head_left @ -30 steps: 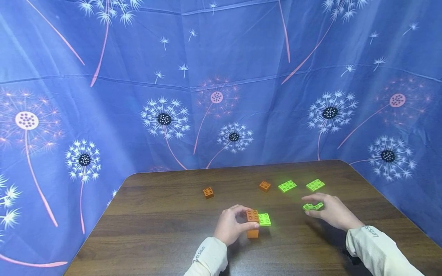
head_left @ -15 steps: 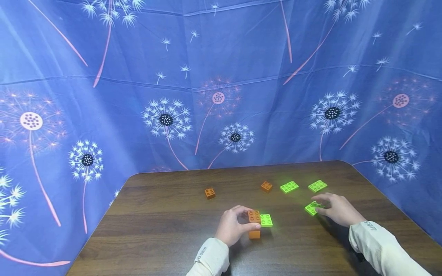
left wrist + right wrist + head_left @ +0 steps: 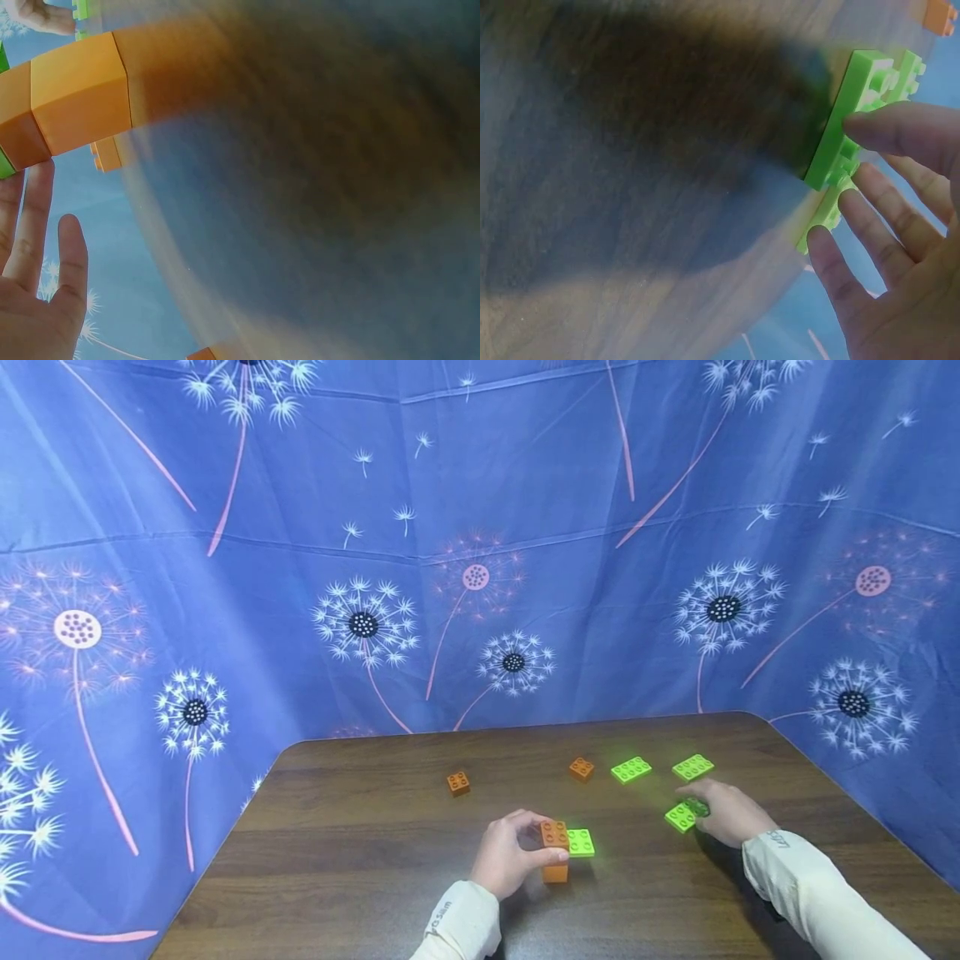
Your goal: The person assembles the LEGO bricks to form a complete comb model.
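My left hand [image 3: 502, 852] grips a stack of orange toy building bricks [image 3: 554, 833], thumb across the near side and fingers behind. A flat green brick [image 3: 581, 842] juts out from the stack's right side. In the left wrist view, the smooth sides of the orange bricks [image 3: 79, 94] show, with fingertips beneath. My right hand [image 3: 727, 810] pinches the right end of another flat green brick [image 3: 680, 817] lying at the table's right. In the right wrist view, the thumb overlaps this green brick [image 3: 844, 105]; the index fingertip is hidden behind the thumb, and the other fingers are extended.
Behind the hands lie two loose orange bricks, one at left [image 3: 458, 783] and one near the middle [image 3: 581, 768]. Two more flat green bricks, a left one [image 3: 631, 769] and a right one [image 3: 693, 767], lie beyond the right hand. A blue dandelion-print curtain [image 3: 450, 485] hangs behind the wooden table [image 3: 315, 860].
The near green brick has turned under my right hand, which has come down over its right end. My left hand still holds the orange stack in place; the view has shifted slightly.
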Motion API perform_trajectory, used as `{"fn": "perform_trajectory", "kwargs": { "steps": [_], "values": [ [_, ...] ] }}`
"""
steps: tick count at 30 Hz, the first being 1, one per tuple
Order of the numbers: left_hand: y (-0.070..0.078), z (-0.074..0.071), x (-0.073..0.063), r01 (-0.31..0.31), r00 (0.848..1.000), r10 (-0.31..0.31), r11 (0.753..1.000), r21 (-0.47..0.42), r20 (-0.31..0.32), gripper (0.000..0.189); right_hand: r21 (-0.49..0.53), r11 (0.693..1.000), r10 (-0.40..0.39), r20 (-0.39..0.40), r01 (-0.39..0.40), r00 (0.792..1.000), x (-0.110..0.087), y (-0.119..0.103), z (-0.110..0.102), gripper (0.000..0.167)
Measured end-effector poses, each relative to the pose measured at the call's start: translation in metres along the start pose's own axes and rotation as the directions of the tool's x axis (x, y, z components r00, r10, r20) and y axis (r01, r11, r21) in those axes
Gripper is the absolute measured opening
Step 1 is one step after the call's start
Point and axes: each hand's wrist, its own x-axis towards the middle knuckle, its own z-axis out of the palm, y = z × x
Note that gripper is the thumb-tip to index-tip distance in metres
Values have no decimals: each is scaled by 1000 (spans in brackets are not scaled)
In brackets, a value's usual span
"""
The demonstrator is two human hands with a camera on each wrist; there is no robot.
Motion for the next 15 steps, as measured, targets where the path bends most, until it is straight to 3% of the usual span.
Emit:
{"fn": "perform_trajectory", "kwargs": {
  "steps": [6, 15],
  "values": [
    [-1, 1, 0, 1, 1000, -1, 1000, 3, 0, 38, -13, 999, 39, 45, -38, 998, 1, 1, 3, 56],
    [0, 1, 1, -2, 1000, 2, 1000, 6, -6, 37, -18, 999, 42, 58, -41, 997, -3, 2, 3, 52]
  ]
}}
